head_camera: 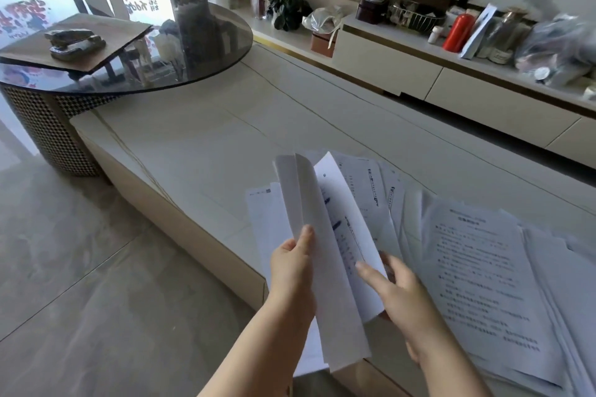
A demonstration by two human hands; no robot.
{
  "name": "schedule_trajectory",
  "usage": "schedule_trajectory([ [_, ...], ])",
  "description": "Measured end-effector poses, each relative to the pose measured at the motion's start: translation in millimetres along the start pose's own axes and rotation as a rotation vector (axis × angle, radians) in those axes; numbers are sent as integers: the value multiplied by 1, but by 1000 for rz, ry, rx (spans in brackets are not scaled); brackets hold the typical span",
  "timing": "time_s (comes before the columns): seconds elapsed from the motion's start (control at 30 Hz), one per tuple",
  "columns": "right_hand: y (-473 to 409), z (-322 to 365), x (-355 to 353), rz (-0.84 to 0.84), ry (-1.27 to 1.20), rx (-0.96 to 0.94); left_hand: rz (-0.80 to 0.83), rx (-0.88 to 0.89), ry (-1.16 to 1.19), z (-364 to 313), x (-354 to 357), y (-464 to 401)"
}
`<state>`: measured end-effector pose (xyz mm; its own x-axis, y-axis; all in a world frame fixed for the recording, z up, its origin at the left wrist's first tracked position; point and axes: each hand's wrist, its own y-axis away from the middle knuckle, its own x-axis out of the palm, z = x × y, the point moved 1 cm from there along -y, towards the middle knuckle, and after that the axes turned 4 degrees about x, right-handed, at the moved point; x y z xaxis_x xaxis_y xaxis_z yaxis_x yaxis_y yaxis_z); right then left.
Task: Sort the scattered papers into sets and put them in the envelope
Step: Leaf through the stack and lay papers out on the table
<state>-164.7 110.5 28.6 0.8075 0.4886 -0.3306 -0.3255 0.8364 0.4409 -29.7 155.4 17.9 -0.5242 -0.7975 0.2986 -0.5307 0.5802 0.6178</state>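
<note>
My left hand grips a bundle of white sheets by its left edge, thumb on top, and holds it tilted above the low cream table. My right hand pinches the printed sheets on the right side of that bundle, index finger stretched along the paper. More printed papers lie fanned out and overlapping on the table to the right. A brown envelope lies on the round glass table at the far left, with two staplers on top.
A long white sideboard runs along the back wall, crowded with a red bottle, plants, jars and bags. The tiled floor lies to my left, below the table's front edge.
</note>
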Motion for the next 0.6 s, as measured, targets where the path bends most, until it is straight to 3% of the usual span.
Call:
schedule_trajectory([
  [0.07, 0, -13, -8, -218, 218, -35, -47, -2, -3, 6, -5, 6],
  [0.13, 3, -16, -13, -263, 258, -80, -66, -3, -3, 11, -9, 9],
  [0.47, 4, -1, -11, 3, 143, -146, 35, -41, 3, 10, 4, 16],
  [0.6, 4, -3, 4, 32, 269, -177, 70, -153, 44, 14, 7, 14],
])
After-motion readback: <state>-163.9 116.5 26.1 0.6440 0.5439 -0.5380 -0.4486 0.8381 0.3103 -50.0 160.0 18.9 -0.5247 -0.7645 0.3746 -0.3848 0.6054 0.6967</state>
